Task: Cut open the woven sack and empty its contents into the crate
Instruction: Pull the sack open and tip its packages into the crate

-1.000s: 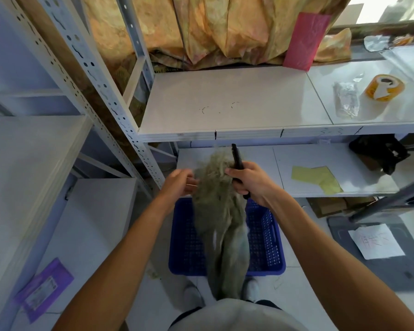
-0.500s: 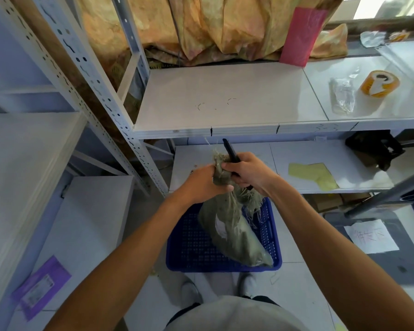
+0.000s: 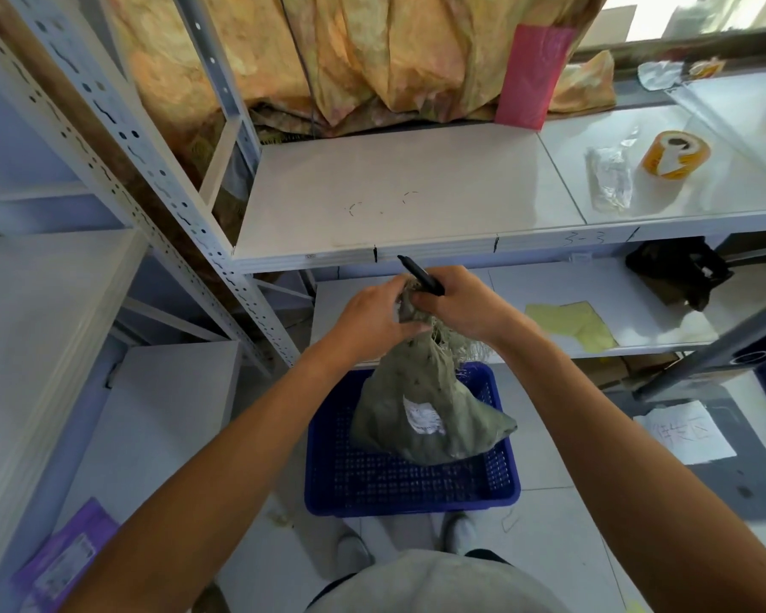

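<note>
Olive-green woven sack (image 3: 421,409) hangs bunched by its frayed neck above the blue crate (image 3: 372,475), its full lower end sagging over the crate's far right part; whether it touches the mesh floor I cannot tell. None of its contents show on the crate's floor, so opening it seems the step in hand. The left hand (image 3: 368,316) grips the neck; the right hand (image 3: 461,303) clenches a black cutter (image 3: 421,274), tip pointing up and away from the crate, its fingers (image 3: 421,300) also pinching the neck. Best keep the bulk over the crate, pull the weave taut, cut away from the holding hand, mind the shelf edge (image 3: 461,252) above the crate's far side
</note>
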Demonstrator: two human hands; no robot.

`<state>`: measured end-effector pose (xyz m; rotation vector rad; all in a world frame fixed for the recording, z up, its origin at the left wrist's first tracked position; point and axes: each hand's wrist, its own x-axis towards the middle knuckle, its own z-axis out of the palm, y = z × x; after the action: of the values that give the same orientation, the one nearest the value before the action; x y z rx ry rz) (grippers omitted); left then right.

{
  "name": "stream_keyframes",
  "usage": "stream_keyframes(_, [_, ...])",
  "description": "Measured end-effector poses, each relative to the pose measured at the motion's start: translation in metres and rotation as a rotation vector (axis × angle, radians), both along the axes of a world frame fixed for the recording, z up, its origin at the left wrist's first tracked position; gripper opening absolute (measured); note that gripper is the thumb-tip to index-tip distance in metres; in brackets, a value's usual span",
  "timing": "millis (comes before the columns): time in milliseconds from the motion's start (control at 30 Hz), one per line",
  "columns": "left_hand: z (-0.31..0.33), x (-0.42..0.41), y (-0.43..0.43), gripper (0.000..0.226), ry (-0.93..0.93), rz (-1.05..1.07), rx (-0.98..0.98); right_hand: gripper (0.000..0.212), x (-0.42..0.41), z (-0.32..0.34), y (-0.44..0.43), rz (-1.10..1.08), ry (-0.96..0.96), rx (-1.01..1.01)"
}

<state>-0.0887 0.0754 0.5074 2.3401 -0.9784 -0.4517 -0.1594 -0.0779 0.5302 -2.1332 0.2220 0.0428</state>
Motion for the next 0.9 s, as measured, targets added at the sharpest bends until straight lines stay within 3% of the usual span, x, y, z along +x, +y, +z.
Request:
stream_keyframes(100, [0.009,0.002,-0.004,0.057,0.037,-0.013,0.034,0.023,-0.001,-0.002,0.000,-0.036,-0.053,-0.003])
stream_keyframes(300, [0.018,0.012,-0.010,0.020,0.051,-0.097,0.203,0.036,-0.003,-0.009,0.000,-0.118,-0.131,0.027])
stream_keyframes(400, [0.015,0.019,-0.010,0.017,0.027,-0.059,0.176,0.034,-0.006,-0.007,-0.001,-0.188,-0.152,0.220])
stream_keyframes(467, [0.021,0.021,-0.009,0.019,0.037,-0.024,0.122,0.025,-0.012,-0.007,-0.007,-0.252,-0.163,0.440])
stream_keyframes(533, [0.032,0.022,-0.006,0.023,0.061,0.034,0.052,0.020,-0.016,-0.019,-0.019,-0.358,-0.155,0.528])
stream_keyframes(600, [0.044,0.022,-0.002,0.025,0.086,0.079,-0.058,0.013,-0.017,-0.043,-0.030,-0.472,-0.103,0.467])
stream_keyframes(667, [0.058,0.019,0.001,0.020,0.105,0.102,-0.193,0.022,-0.018,-0.067,-0.038,-0.506,-0.020,0.378])
stream_keyframes(800, [0.082,0.012,0.002,0.030,0.201,0.151,-0.400,0.048,-0.012,-0.090,-0.045,-0.417,-0.004,0.367])
stream_keyframes(900, [0.091,0.008,0.003,0.028,0.310,0.146,-0.516,0.045,-0.002,-0.090,-0.047,-0.348,-0.001,0.320])
